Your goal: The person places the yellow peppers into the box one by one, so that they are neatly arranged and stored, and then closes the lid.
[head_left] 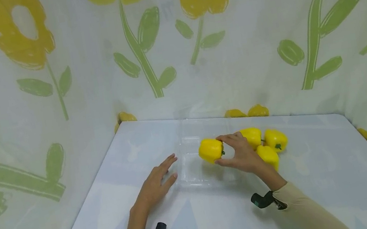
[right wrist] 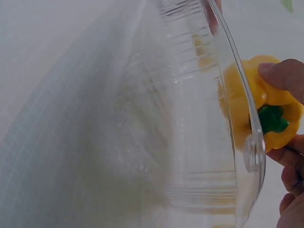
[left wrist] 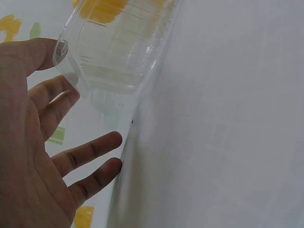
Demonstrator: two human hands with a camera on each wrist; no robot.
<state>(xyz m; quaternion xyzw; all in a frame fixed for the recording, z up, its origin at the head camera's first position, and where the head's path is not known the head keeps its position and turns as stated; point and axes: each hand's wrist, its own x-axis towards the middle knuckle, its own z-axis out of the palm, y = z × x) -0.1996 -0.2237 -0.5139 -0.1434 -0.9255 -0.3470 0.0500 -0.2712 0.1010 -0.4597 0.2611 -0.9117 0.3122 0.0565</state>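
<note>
My right hand (head_left: 242, 155) pinches a yellow bell pepper (head_left: 210, 150) between thumb and fingers. The pepper's green stem (right wrist: 273, 119) faces back toward the palm. Held so, the pepper overlaps a clear plastic container (head_left: 192, 171) on the table; in the right wrist view it shows partly through the container's wall. My left hand (head_left: 153, 185) is beside the container's left side, its fingers spread and holding nothing. In the left wrist view the thumb and upper fingertips are right at a corner of the container (left wrist: 114, 61).
Three more yellow bell peppers sit clustered right of the container: one at the back (head_left: 250, 136), one at the right (head_left: 276, 140), one in front (head_left: 268, 156) partly behind my right wrist. A flower-patterned cloth (head_left: 256, 75) rises beyond the pale table (head_left: 322, 172).
</note>
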